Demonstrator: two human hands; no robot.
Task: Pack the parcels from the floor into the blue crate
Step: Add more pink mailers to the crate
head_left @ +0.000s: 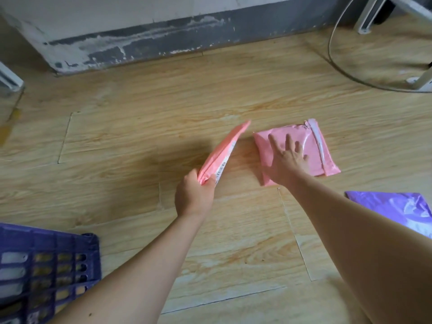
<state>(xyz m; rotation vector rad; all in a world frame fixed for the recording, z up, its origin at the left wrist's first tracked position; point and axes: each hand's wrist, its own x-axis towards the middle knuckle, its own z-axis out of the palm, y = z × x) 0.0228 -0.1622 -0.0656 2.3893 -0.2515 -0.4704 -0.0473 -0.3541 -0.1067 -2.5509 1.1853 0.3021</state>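
My left hand [194, 195] grips the near end of a thin pink parcel [224, 150], which is tilted on edge above the wooden floor, its label side facing right. My right hand [286, 157] lies spread, fingers apart, on top of a second pink parcel [320, 148] that rests flat on the floor; it has a clear tape strip along its right side. A purple parcel [397, 209] lies on the floor at the right, partly hidden by my right arm. The blue crate [46, 260] shows its slatted corner at the lower left.
A grey-painted wall base [163, 38] runs along the back. White metal furniture legs [420, 83] and a looped white cable [332, 54] are at the back right. Another white leg [9, 80] is at the left edge.
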